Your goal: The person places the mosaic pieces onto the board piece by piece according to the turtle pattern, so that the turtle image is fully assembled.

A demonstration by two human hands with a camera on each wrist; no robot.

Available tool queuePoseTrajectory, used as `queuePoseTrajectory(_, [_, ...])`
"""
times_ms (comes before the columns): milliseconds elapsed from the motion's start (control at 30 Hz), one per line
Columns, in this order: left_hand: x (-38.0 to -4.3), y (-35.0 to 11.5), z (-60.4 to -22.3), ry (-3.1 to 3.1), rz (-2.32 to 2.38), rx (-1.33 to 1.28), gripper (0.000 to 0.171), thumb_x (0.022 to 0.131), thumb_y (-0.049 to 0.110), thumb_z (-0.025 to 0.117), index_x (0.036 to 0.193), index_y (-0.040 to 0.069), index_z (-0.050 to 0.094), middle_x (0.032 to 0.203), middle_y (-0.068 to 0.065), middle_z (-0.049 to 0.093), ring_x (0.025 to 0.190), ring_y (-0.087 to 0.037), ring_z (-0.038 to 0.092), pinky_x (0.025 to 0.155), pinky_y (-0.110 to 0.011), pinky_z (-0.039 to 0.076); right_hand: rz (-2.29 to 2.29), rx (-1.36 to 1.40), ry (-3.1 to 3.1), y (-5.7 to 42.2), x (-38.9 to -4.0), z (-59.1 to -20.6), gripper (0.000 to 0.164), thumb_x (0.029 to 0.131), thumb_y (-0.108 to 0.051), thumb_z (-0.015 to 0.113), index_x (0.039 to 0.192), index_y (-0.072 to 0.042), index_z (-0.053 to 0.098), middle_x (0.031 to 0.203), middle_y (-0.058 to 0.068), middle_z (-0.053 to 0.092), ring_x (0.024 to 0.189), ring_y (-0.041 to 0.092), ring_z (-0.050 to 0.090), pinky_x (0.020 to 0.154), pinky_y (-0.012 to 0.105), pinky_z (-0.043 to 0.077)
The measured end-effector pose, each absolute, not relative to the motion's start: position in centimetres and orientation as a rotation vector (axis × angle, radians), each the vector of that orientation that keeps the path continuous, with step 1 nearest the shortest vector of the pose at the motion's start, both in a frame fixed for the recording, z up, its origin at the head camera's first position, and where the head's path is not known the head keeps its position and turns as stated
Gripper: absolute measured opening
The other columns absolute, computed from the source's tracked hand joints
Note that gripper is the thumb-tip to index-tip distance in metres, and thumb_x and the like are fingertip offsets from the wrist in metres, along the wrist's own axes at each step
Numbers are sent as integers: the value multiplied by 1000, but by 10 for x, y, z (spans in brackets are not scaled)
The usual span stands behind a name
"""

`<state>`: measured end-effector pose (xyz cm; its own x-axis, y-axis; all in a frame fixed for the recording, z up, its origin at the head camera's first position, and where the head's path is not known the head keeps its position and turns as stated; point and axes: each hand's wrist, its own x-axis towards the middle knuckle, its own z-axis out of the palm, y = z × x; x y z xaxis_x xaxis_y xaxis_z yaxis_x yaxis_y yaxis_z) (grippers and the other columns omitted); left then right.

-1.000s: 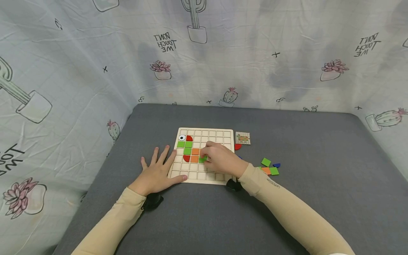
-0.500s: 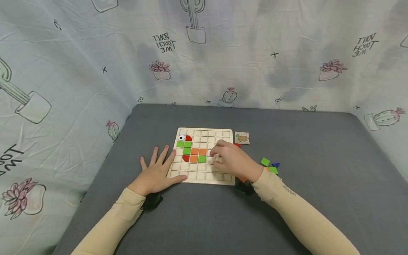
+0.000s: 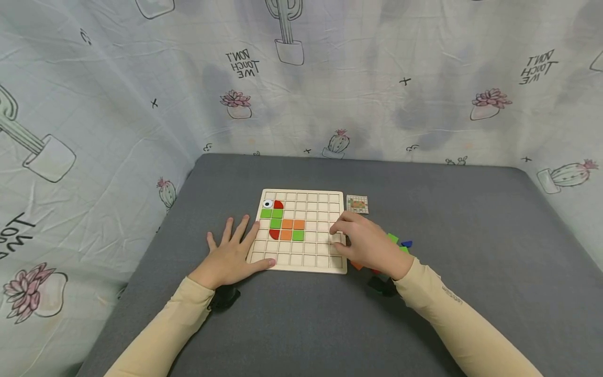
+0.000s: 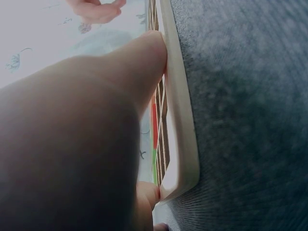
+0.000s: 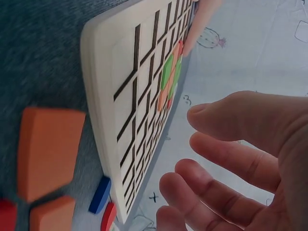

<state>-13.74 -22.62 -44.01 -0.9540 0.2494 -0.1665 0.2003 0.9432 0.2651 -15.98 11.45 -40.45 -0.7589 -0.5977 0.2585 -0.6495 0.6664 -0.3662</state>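
Observation:
A pale wooden grid board (image 3: 320, 256) lies on the grey table. Set in its left and middle cells are a white eye tile (image 3: 268, 204), red curved pieces (image 3: 274, 234), green squares (image 3: 298, 235) and orange squares (image 3: 286, 235). My left hand (image 3: 231, 262) lies spread at the board's left edge, thumb on its front rim. Above the board's right edge hovers my right hand (image 3: 365, 241). Its fingers are loosely bent with nothing between them, as the right wrist view shows.
Loose pieces lie right of the board, partly behind my right hand: orange squares (image 5: 50, 151), a blue piece (image 5: 100, 195), a red piece (image 5: 109, 216) and green squares (image 3: 393, 238). A small patterned card (image 3: 357, 204) sits beside the board's far right corner.
My right hand has let go of the green square in the board's middle and moved right to the board's edge. A second orange square is now uncovered. My left hand has stayed put.

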Motion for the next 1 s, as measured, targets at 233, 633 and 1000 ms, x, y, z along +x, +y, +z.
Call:
queuePoseTrajectory(233, [-137, -227, -441, 2901, 378, 342, 109, 90, 80, 57, 169, 16, 17, 175, -19, 6, 159, -53, -3, 106, -90, -1, 662, 975, -2804, 132, -157, -403, 18, 88, -10, 80, 106, -7, 78, 105, 7, 68, 78, 17, 59, 63, 28, 48])
queuePoseTrajectory(633, [-137, -226, -440, 2900, 378, 344, 110, 89, 80, 57, 169, 16, 17, 175, -18, 6, 159, -53, -3, 106, -90, -1, 618, 869, -2847, 176, -155, -406, 23, 89, -11, 81, 111, -8, 78, 111, 6, 68, 86, 23, 67, 68, 35, 53])
queuePoseTrajectory(1000, [-137, -227, -442, 2907, 372, 335, 110, 89, 81, 56, 169, 17, 18, 175, -18, 6, 159, -53, -3, 107, -90, -1, 611, 789, -2883, 208, -153, -406, 23, 89, -4, 77, 112, -4, 77, 111, 10, 69, 87, 23, 66, 72, 40, 55])
